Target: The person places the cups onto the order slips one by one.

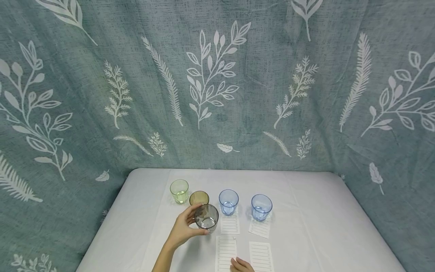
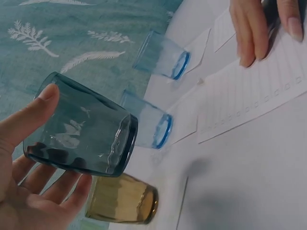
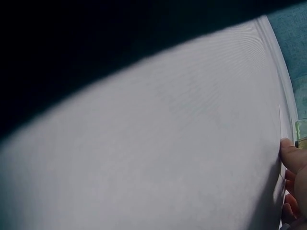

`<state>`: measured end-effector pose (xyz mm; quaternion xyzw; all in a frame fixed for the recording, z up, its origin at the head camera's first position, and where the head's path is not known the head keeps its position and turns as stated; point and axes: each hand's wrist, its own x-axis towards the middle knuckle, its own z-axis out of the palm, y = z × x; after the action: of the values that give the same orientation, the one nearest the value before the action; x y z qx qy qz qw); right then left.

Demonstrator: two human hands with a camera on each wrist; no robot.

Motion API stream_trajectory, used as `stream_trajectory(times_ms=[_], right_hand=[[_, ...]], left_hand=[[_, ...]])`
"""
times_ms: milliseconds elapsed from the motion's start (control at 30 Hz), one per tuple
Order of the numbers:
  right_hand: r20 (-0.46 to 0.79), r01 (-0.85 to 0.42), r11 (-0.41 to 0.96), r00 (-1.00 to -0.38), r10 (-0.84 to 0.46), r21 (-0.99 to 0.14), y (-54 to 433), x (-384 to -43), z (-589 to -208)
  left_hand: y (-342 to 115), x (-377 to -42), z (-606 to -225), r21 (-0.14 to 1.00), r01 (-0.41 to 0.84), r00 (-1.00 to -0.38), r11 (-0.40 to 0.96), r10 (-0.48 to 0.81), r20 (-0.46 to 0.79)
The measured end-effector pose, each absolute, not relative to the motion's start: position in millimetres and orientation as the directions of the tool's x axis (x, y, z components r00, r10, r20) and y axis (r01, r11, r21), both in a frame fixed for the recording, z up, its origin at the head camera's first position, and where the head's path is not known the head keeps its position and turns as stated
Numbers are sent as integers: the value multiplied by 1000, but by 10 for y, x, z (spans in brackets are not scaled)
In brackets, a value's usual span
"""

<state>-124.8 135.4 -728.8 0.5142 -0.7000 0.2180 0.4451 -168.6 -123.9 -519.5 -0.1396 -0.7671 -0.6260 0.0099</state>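
Observation:
A grey tinted drinking glass (image 1: 206, 217) is gripped in my left hand (image 1: 183, 228), thumb on the near side and fingers on the far side. In the left wrist view the left hand (image 2: 33, 191) holds this glass (image 2: 81, 124) tilted, above the table. An amber glass (image 1: 199, 197) stands just behind it, partly hidden. My right hand (image 1: 242, 265) rests at a lined sheet of paper (image 1: 225, 251), its fingers (image 2: 252, 33) touching the sheet. Only part of the right hand (image 3: 295, 167) shows in the right wrist view.
A green glass (image 1: 179, 192) stands at the back left. Two blue glasses, one in the middle (image 1: 229, 202) and one to the right (image 1: 261, 207), stand at lined sheets. Another lined sheet (image 1: 261, 257) lies near the front. A leaf-patterned curtain (image 1: 217, 143) borders the white table (image 1: 306, 226).

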Motion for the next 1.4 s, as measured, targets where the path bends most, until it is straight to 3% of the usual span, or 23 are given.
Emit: stream_trajectory(times_ms=[267,733,1067,1200,1400], right_hand=[[855,-907,376,-34,-518,191,1368,-1335,-7438],[828,-901,386,-56,-558,199,1402,-1348,-7519],[820,-887,384,-10,-572,257,1422,-1455,-7691],[810,-884,391,-25,-586,255,1433,-1469,-7777],[824,-881,408,-36,-565,242,1378,-1366,-7431]], left_hand=[[-1097,-1648,-5307,960,234,-950,152,246,193],[-979,-1586,-5449,973,209,-949,102,260,177],[-923,-1561,-5501,972,217,-940,90,289,183],[-901,-1535,-5478,975,211,-940,68,288,183],[-884,-1560,-5635,977,198,-940,77,297,168]])
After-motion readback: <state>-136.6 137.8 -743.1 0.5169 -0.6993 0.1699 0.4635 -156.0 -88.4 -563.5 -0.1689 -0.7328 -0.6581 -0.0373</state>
